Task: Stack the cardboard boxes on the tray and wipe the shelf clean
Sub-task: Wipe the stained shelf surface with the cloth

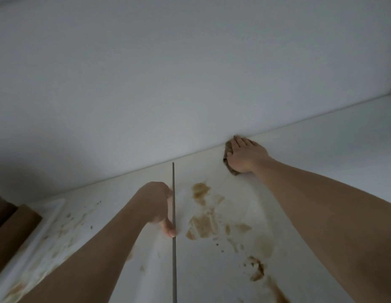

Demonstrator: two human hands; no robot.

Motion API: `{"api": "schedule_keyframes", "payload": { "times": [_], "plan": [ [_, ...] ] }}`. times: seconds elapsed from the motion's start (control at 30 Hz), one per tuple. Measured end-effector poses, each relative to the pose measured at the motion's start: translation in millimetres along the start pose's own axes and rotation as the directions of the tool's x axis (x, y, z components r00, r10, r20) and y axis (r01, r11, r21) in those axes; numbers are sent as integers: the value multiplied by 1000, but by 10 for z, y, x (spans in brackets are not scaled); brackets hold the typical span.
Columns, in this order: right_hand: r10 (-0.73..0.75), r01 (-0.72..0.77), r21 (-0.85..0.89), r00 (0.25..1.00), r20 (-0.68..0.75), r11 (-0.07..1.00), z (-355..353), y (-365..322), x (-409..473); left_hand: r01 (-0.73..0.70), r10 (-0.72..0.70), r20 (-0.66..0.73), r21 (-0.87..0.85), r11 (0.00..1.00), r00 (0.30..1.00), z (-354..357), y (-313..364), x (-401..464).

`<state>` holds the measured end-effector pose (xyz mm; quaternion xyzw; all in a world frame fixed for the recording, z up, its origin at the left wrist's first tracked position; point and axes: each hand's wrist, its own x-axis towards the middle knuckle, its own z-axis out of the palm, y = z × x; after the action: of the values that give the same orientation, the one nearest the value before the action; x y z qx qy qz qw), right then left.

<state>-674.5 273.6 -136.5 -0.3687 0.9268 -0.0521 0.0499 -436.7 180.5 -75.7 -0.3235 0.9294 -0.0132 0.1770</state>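
Shelf (pixel 299 149), stained brown: my right hand (pixel 247 155) presses a cloth (pixel 227 149) flat at its back edge; my left hand (pixel 157 202) grips a thin divider (pixel 174 248).

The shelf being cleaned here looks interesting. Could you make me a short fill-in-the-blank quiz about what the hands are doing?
1. The right hand presses a brownish cloth where the shelf meets the back ____.
2. The left hand grips a thin, upright ____.
3. The stains between the two arms are ____ in colour.
4. The cardboard box sits at the far ____ of the view.

Missing words: wall; panel; brown; left
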Motion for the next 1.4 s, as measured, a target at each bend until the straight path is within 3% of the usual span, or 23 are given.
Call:
{"api": "schedule_keyframes", "payload": {
  "times": [0.13, 0.3, 0.63, 0.73, 0.97, 1.03, 1.1, 1.2, 1.23, 1.27, 1.33, 1.4],
  "plan": [
    [-35, 35, 8, 999, 12, 999, 30, -206, 20, 0, 0, 7, -30, 1000, 1000, 9, -16, -4],
    [-195, 195, 1, 980, 28, 981, 79, -430, -18, 41, -39, 28, -52, 998, 999, 29, 4, 7],
    [-478, 476, 40, 877, 55, 879, 77, -470, -437, 143, -141, 26, -140, 980, 990, 52, 73, -61],
    [-475, 468, 132, 879, 30, 874, 82, -421, -583, 179, -187, -29, -169, 969, 982, 73, 116, -148],
    [-311, 311, 406, 948, -67, 859, -40, -104, -1030, 267, -306, -89, -301, 915, 948, 144, 125, -363],
    [-228, 242, 563, 969, -96, 791, -176, 2, -1141, 291, -337, -104, -311, 905, 936, 149, 148, -401],
    [-96, 145, 741, 989, -110, 655, -337, 89, -1235, 298, -350, -125, -314, 902, 928, 145, 169, -418],
    [5, -65, 979, 998, 66, 193, -540, 208, -1375, 294, -339, -134, -273, 916, 931, 101, 245, -457],
    [16, -111, 987, 994, 110, 120, -585, 248, -1413, 287, -327, -137, -250, 925, 935, 82, 263, -475],
    [49, -110, 972, 994, 102, 208, -623, 319, -1444, 276, -313, -142, -232, 933, 939, 70, 290, -501],
    [171, -109, 836, 985, 19, 537, -615, 471, -1485, 256, -292, -149, -219, 942, 945, 68, 288, -550],
    [200, -107, 744, 979, -37, 660, -570, 611, -1567, 225, -262, -138, -238, 945, 955, 82, 262, -602]
  ]
}}
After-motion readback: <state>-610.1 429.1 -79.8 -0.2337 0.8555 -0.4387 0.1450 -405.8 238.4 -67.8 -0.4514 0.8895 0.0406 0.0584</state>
